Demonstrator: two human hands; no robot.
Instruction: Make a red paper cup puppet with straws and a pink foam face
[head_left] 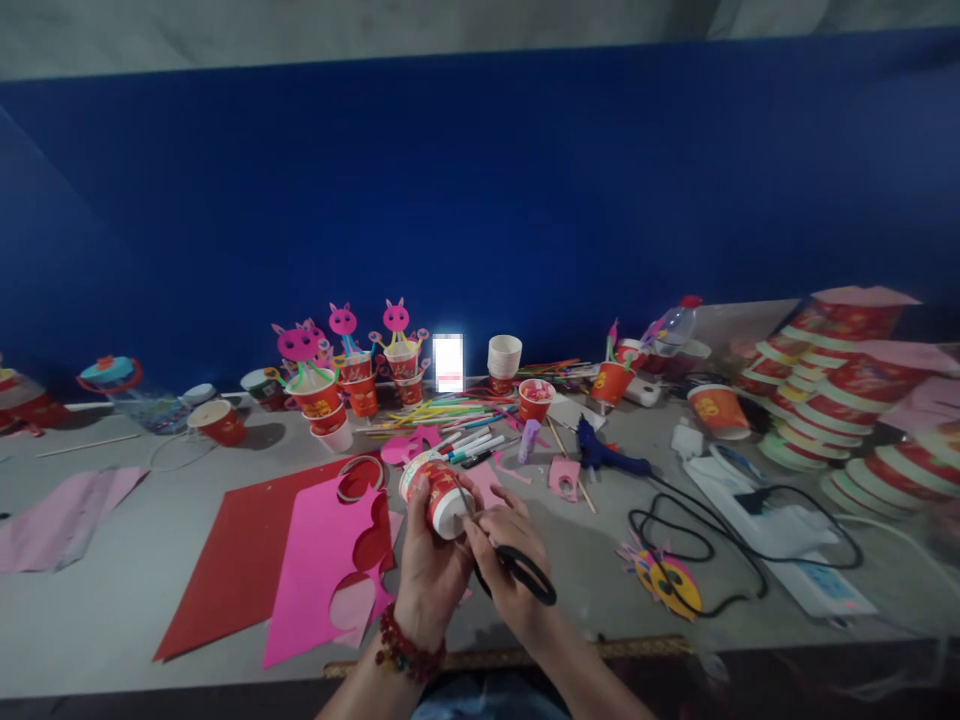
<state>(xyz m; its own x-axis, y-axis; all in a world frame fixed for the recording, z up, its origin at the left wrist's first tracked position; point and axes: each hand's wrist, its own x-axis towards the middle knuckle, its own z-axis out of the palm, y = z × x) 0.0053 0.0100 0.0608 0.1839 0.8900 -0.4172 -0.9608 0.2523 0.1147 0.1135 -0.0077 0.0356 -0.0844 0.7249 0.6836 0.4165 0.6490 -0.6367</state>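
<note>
A red and white paper cup [441,492] lies tilted in my left hand [429,565], whose fingers wrap round it; the white bottom faces me. My right hand [510,550] is closed around scissors with black handles [523,573]. Their blades point up to the cup's bottom edge, and the tips are hard to make out there. Below my hands, to the left, lie a pink sheet with round cut-outs [304,570] and a red sheet [225,560]. A roll of tape [360,478] rests on the pink sheet.
Cups with pink animal faces [313,395] stand at the back left. Markers [474,447] and coloured sticks [427,413] lie behind my hands. To the right are a blue glue gun [607,452], a power strip [780,540] with looped cables, and stacked cups [832,380].
</note>
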